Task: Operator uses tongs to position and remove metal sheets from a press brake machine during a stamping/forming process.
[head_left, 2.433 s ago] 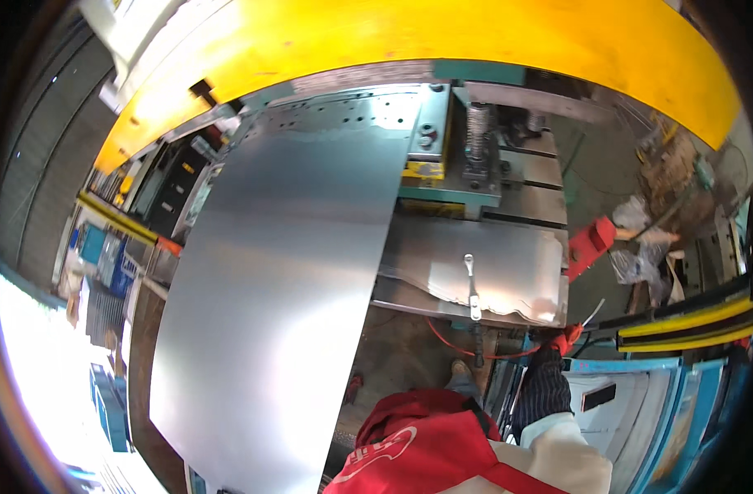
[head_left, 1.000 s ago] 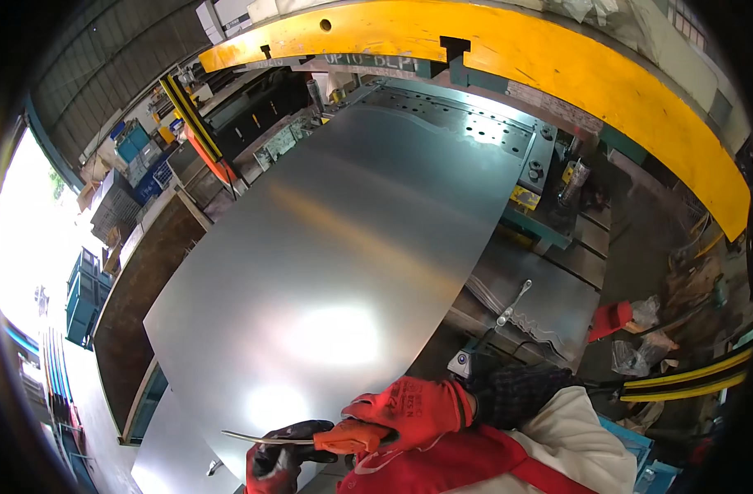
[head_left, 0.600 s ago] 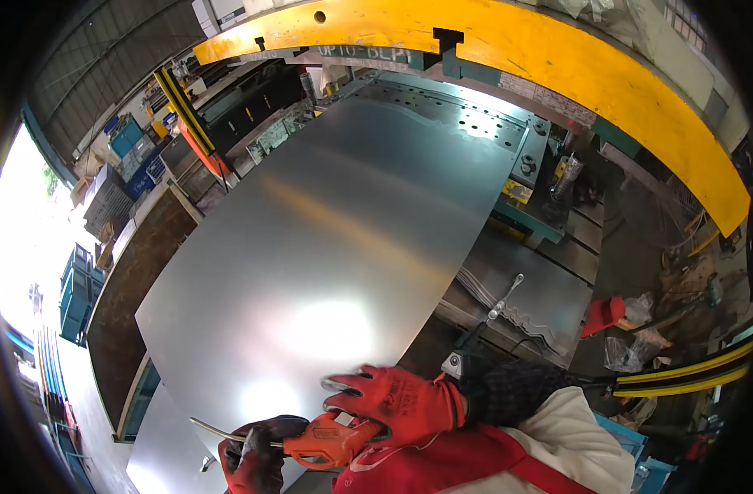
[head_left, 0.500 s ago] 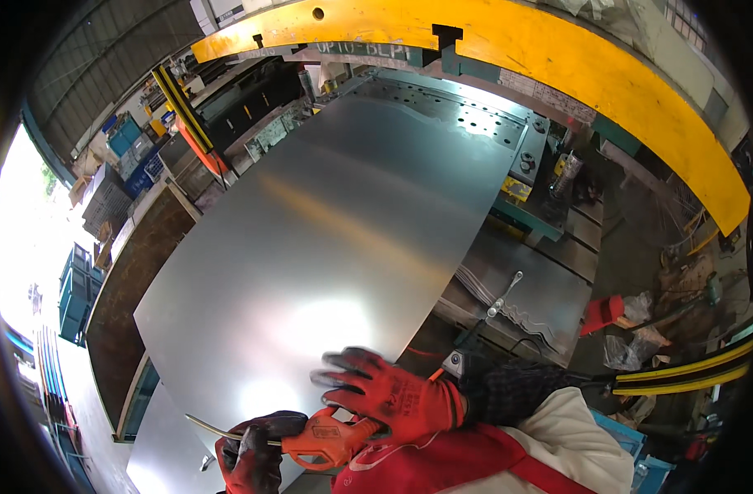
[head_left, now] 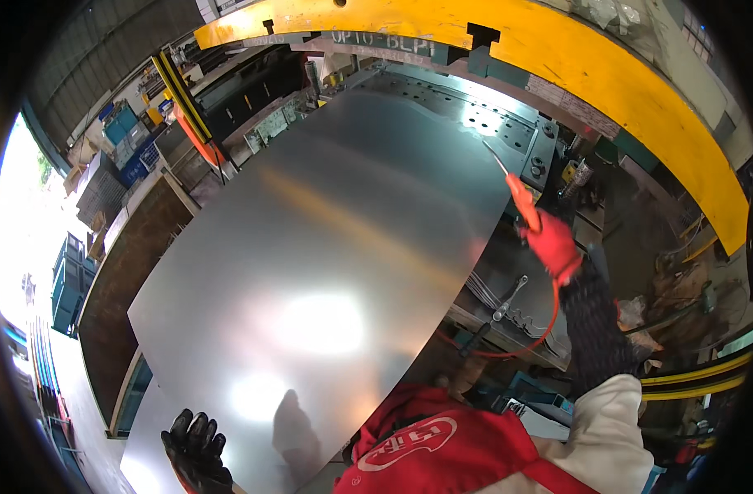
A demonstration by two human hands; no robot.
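A large, smooth metal sheet [head_left: 311, 239] stretches out in front of me, its far end lying over a press die [head_left: 483, 115] with many holes. My right hand [head_left: 551, 247], in a red glove, reaches out beyond the sheet's right edge. It is closed round an orange air blow gun [head_left: 520, 198], whose thin nozzle slants toward the sheet's far right corner. A red hose [head_left: 549, 321] trails from the gun back toward me. My left hand [head_left: 197, 451], wearing a dark-palmed glove, is at the sheet's near left; its fingers are loosely bent and hold nothing.
A yellow press beam [head_left: 557, 49] arches across the far side. To the right of the sheet, a metal tool with a handle [head_left: 510, 298] lies by wavy scrap strips. A brown curved-looking table [head_left: 134, 288] and stacked teal crates [head_left: 72, 284] stand left. A yellow-black post [head_left: 181, 99] rises behind.
My right hand has moved far forward and right with the blow gun. My left hand has let go of the nozzle and shifted left. The hose now shows along the right.
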